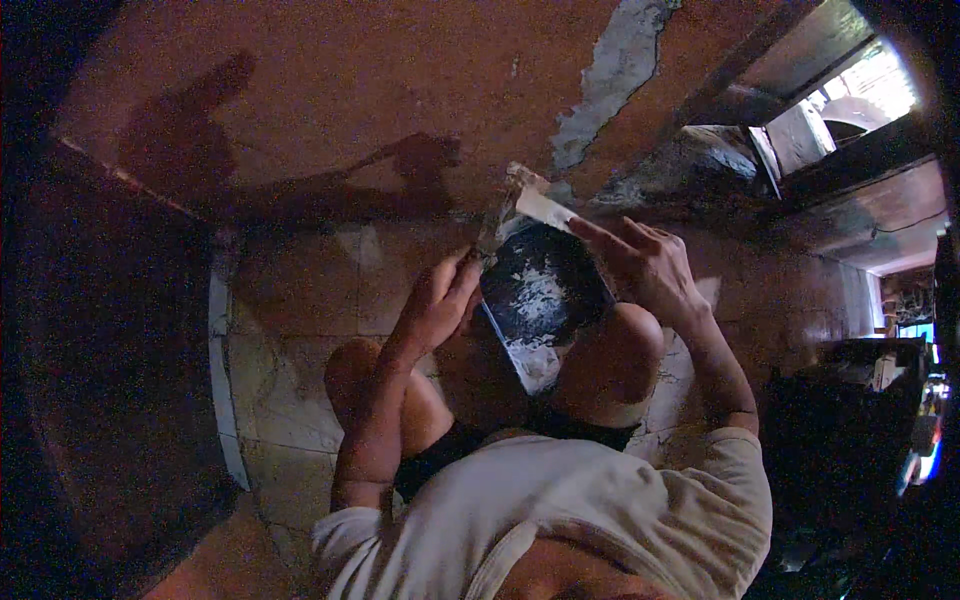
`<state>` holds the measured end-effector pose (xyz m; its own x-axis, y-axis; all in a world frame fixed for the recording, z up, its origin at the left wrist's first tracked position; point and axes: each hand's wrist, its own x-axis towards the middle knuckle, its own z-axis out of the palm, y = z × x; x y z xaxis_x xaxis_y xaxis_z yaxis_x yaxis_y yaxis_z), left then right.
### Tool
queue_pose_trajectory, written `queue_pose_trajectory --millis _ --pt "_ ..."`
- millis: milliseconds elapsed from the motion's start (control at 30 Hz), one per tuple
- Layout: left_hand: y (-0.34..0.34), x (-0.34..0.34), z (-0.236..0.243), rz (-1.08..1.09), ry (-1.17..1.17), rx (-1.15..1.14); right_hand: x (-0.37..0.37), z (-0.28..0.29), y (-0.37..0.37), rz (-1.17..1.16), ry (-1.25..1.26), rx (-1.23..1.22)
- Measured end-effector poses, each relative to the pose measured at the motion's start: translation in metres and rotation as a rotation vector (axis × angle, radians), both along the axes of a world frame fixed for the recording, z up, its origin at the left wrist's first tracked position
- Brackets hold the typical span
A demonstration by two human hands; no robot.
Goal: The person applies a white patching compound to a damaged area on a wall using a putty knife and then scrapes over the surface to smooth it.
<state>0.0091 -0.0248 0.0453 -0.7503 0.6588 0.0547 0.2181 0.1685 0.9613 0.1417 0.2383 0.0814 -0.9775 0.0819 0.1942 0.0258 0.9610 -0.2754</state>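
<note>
Between my bent knees lies a dark, rounded surface (pixel 540 285) smeared with whitish paste; whether it is a basin or a sheet I cannot tell. A pale, paste-marked corner (pixel 540 368) with straight edges shows below it. My right hand (pixel 650 268) grips a flat, pale strip (pixel 545 208), index finger stretched along it. Closed at the left side is my left hand (pixel 440 303), holding a narrow greyish, smeared piece (pixel 495 228) that slants up. The two pieces meet at a crusted tip above the dark surface. Dim light hides their exact kind.
Ahead rises a reddish-brown wall (pixel 380 80) with a peeled grey patch (pixel 625 70). Worn tiles (pixel 285 385) cover the floor. A dark panel (pixel 110 350) stands at the left. To the right are a bright window opening (pixel 865 90) and dark clutter (pixel 850 400).
</note>
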Motion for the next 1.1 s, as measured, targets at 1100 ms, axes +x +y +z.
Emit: queue_pose_trajectory --millis 1100 --pt "-0.001 0.006 -0.031 0.074 0.321 0.082 0.000 0.007 -0.021 -0.051 0.094 -0.173"
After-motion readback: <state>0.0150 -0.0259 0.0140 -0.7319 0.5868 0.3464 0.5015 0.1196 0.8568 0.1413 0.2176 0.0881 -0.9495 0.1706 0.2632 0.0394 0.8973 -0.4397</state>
